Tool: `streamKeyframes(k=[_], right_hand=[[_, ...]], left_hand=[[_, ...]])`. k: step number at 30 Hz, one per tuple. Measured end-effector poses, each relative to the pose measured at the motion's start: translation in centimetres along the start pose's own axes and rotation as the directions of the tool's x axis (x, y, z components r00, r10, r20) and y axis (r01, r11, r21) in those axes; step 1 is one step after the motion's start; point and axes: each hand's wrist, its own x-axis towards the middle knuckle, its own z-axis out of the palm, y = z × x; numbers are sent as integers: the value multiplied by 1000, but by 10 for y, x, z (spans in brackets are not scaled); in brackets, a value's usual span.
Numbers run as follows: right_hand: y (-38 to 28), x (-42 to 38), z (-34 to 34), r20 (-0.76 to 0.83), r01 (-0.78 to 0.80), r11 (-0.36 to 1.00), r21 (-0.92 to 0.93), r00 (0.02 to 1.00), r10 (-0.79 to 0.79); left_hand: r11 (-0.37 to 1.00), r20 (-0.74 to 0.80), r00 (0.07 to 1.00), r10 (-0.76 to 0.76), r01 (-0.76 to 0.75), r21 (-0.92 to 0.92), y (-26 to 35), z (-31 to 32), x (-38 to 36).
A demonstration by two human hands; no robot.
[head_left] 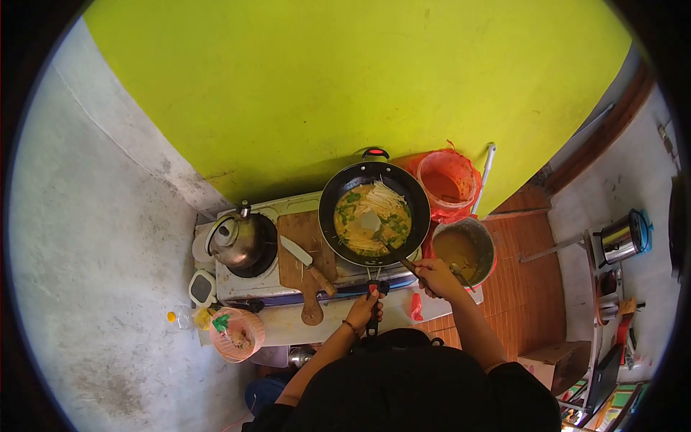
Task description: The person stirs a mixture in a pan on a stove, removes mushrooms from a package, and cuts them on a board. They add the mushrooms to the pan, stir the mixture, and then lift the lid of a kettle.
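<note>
A black wok (328, 194) stands on the right side of the stove, holding yellowish broth with pale enoki mushrooms (386, 196) and chopped green leaves (348, 205). My left hand (363, 312) is wrapped round the wok's long black handle (372, 325), at the front. My right hand (436, 279) grips the dark handle of a spatula (400, 257). Its blade reaches into the broth near the middle of the wok. Just right of the wok is a metal pot (487, 245) of brownish liquid with a ladle (461, 275) in it, close to my right hand.
Left of the wok, a knife (296, 250) lies on a wooden cutting board (291, 277). A metal kettle (237, 241) sits on the left burner (268, 263). A red-lined bucket (450, 180) stands behind the pot. A pink basket (234, 349) is at the front left.
</note>
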Motion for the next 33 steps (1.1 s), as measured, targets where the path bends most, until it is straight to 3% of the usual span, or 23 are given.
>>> streamKeyframes(k=[9,15,27,33], right_hand=[[-14,-16,-6,-29,-11,998,60,1000,12],[-1,-9,-10,-133,197,966,-170,966,-221],[-3,-3,-2,-25,71,979,192,997,-68],[-5,1,4,-19,45,995,91,999,-44]], left_hand=[[1000,-13,1000,-6,6,0,1,2,-2],[1000,-15,1000,3,-3,4,4,4,-4],[1000,-8,1000,-8,9,26,4,3,-4],[1000,-18,1000,-9,9,25,5,4,-5]])
